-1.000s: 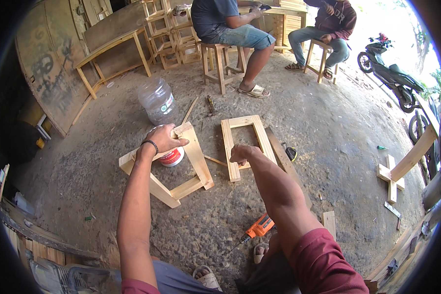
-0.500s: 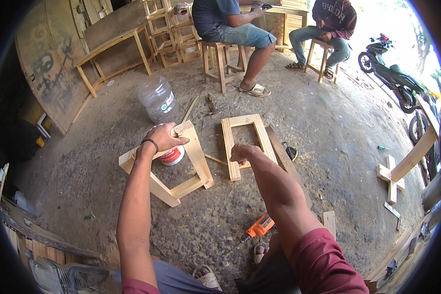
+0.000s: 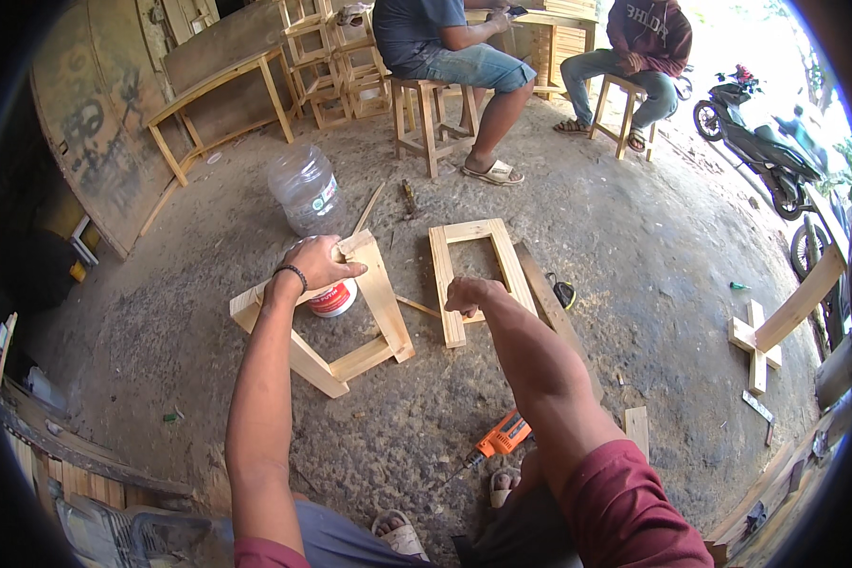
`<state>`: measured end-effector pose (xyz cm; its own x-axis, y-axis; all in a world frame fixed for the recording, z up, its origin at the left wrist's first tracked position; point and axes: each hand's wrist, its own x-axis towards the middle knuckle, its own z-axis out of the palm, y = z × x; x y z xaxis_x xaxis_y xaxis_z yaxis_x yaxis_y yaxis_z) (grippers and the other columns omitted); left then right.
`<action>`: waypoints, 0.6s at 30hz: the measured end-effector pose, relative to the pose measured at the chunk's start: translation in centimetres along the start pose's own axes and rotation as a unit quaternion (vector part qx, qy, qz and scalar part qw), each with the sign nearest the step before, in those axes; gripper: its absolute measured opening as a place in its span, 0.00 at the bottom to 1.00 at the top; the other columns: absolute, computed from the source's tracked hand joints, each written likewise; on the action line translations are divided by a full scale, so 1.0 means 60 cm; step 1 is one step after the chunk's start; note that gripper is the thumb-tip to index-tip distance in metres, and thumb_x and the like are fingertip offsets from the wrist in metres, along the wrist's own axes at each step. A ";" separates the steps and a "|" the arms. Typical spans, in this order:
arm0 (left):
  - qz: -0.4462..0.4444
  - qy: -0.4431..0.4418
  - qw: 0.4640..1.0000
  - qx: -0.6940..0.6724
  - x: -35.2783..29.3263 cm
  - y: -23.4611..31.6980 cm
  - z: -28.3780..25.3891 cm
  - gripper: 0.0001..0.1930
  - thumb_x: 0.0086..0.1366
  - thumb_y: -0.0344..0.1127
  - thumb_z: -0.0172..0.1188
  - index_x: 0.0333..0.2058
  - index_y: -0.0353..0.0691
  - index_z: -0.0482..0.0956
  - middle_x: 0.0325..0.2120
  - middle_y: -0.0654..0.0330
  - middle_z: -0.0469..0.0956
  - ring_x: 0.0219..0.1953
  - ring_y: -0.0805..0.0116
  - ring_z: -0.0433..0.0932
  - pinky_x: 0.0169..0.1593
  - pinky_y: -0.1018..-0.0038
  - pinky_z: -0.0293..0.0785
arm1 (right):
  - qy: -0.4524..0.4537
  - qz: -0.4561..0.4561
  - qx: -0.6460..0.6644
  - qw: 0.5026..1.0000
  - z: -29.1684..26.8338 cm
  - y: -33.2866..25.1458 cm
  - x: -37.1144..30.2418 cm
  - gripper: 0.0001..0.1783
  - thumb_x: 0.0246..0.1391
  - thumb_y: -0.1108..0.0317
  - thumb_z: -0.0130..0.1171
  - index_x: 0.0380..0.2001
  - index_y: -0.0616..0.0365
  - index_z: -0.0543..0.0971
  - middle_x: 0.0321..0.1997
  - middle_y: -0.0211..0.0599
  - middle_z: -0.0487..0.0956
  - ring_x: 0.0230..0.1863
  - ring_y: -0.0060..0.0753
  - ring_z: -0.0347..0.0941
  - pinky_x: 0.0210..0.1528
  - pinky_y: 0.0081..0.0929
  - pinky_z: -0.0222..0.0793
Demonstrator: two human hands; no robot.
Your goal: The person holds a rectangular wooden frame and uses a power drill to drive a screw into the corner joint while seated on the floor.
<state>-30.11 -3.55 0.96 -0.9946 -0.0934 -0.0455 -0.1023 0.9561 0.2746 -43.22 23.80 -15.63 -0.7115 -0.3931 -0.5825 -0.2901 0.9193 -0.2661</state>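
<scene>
My left hand [image 3: 314,264] is closed over the top rail of a pale wooden frame [image 3: 381,301], which stands tilted on the ground. Behind its rail, a white tub with a red label [image 3: 333,302] shows partly. My right hand [image 3: 473,296] is over the near part of a second wooden frame [image 3: 509,272], which lies on the ground to the right. Its fingers are curled in; whether anything is inside them is hidden. An orange power drill [image 3: 504,435] rests near my feet, below my right forearm.
A large clear plastic bottle [image 3: 303,192] stands beyond the left frame. To the right lie a long board [image 3: 551,310], a tape measure [image 3: 563,292] and a cross-shaped wooden piece [image 3: 755,343]. Two people sit on wooden stools [image 3: 434,123] at the back; a motorbike [image 3: 762,142] stands far right.
A blurred shape now shows behind the motorbike at the far right. Both my hands and the two frames keep practically the same places.
</scene>
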 end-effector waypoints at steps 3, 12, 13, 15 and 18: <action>-0.009 -0.005 1.000 0.004 -0.001 0.003 -0.001 0.42 0.52 0.66 0.71 0.54 0.34 0.81 0.50 0.41 0.83 0.55 0.47 0.82 0.59 0.59 0.77 | -0.002 -0.002 -0.008 1.000 0.000 0.001 -0.001 0.21 0.61 0.49 0.61 0.48 0.51 0.86 0.37 0.30 0.89 0.38 0.30 0.86 0.48 0.38 0.79; -0.008 -0.003 1.000 0.003 -0.005 0.006 -0.002 0.42 0.52 0.65 0.71 0.54 0.35 0.81 0.50 0.42 0.83 0.54 0.47 0.82 0.58 0.59 0.77 | -0.006 0.001 -0.009 1.000 0.001 0.003 0.003 0.22 0.62 0.48 0.61 0.49 0.51 0.85 0.37 0.30 0.89 0.38 0.31 0.86 0.47 0.40 0.79; -0.008 0.000 1.000 0.005 -0.005 0.003 -0.001 0.41 0.52 0.65 0.71 0.53 0.35 0.82 0.50 0.42 0.84 0.54 0.47 0.83 0.58 0.59 0.77 | -0.006 -0.001 -0.012 1.000 0.001 0.001 0.002 0.22 0.62 0.48 0.61 0.48 0.51 0.85 0.37 0.30 0.89 0.38 0.31 0.86 0.47 0.40 0.79; -0.007 -0.006 1.000 -0.001 -0.003 0.004 -0.002 0.41 0.52 0.65 0.71 0.52 0.35 0.82 0.49 0.42 0.84 0.53 0.47 0.83 0.57 0.59 0.78 | -0.010 0.001 -0.015 1.000 0.000 0.002 0.005 0.21 0.62 0.48 0.61 0.48 0.51 0.86 0.37 0.30 0.89 0.38 0.31 0.86 0.47 0.40 0.79; -0.006 -0.005 1.000 -0.001 -0.003 0.004 -0.001 0.40 0.52 0.66 0.71 0.51 0.35 0.83 0.48 0.42 0.84 0.53 0.47 0.83 0.57 0.59 0.78 | -0.011 0.002 -0.013 1.000 0.002 0.003 0.009 0.21 0.62 0.48 0.61 0.47 0.51 0.86 0.36 0.30 0.89 0.38 0.31 0.86 0.47 0.40 0.79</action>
<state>-29.93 -3.32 1.06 -0.9931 -0.1023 -0.0577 -0.1144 0.9541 0.2768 -43.56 23.76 -16.08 -0.6980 -0.3891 -0.6011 -0.3035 0.9211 -0.2437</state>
